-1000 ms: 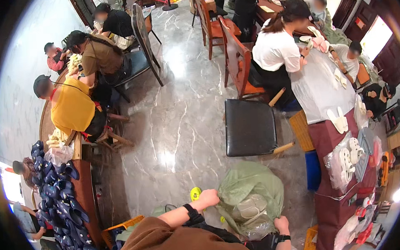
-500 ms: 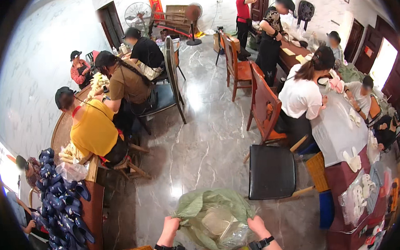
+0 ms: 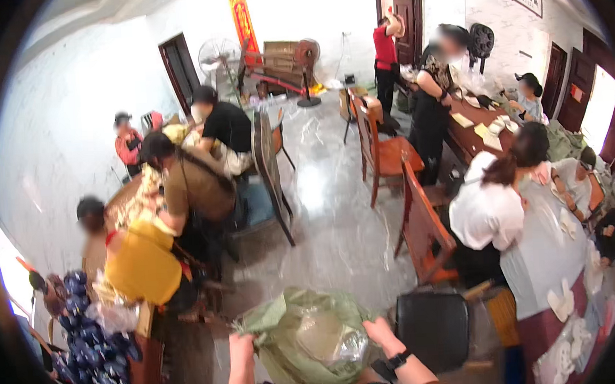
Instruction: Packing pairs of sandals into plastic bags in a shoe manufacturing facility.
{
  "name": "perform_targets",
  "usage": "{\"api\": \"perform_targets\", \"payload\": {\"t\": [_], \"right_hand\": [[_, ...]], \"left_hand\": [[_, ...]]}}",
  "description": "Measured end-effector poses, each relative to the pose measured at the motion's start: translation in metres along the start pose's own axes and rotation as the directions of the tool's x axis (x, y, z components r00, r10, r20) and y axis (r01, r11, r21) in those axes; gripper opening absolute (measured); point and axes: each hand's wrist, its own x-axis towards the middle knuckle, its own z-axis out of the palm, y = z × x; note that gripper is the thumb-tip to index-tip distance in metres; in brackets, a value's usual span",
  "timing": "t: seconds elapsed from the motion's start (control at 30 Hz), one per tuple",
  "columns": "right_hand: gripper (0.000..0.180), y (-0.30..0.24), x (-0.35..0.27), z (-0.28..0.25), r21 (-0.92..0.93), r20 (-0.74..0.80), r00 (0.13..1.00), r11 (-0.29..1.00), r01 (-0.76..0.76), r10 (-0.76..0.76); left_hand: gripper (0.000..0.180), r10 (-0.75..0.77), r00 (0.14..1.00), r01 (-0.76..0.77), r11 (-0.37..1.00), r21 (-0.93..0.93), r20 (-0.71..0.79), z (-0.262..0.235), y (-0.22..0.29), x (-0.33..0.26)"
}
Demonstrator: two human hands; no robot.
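Observation:
Low in front of me is a green woven sack (image 3: 281, 357), its mouth spread wide between my hands. My left hand (image 3: 243, 341) is closed on the left side of the rim. On the right side of the rim, my right hand (image 3: 379, 329) grips the cloth. Inside the sack lies crumpled clear plastic (image 3: 354, 344) along with something pale and round (image 3: 319, 330) that I cannot make out. Both wrists carry black straps.
A heap of dark blue shoes (image 3: 96, 335) covers the left table's near end. To my right stand a black-seated chair (image 3: 433, 331) and a wooden chair (image 3: 424, 227). People work along both tables; the right table has a grey sheet (image 3: 543, 249) and white pieces (image 3: 562, 300).
The sack and both hands have shifted slightly left and up in the picture. My view has tilted upward, showing more far wall. The standing person in white leans further over the right table.

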Motion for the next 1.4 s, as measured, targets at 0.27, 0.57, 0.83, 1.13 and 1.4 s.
{"api": "perform_targets", "payload": {"t": [0.27, 0.57, 0.83, 1.13, 1.4], "right_hand": [[0.044, -0.196, 0.158, -0.060, -0.046, -0.146, 0.974, 0.984, 0.170, -0.175], [0.036, -0.345, 0.436, -0.111, 0.063, -0.387, 0.848, 0.908, 0.415, -0.361], [0.038, -0.496, 0.609, -0.153, 0.015, -0.396, 0.869, 0.944, 0.330, -0.297], [0.042, -0.692, 0.834, -0.168, 0.185, -0.432, 0.865, 0.913, 0.363, -0.256], [0.030, -0.861, 1.023, -0.179, 0.383, -0.461, 0.862, 0.828, 0.409, -0.213]], "left_hand": [[0.022, 0.020, 0.998, -0.026, 0.994, -0.110, -0.052, 0.122, 0.100, 0.157], [0.022, 0.016, 0.995, -0.004, 0.993, -0.119, 0.102, 0.278, 0.147, 0.412], [0.024, 0.084, 0.990, -0.058, 0.974, -0.217, 0.114, 0.413, 0.217, 0.641], [0.026, 0.126, 0.991, -0.114, 0.970, -0.213, 0.042, 0.534, 0.298, 0.878], [0.022, 0.168, 0.985, -0.164, 0.981, -0.103, 0.033, 0.619, 0.372, 1.082]]}}
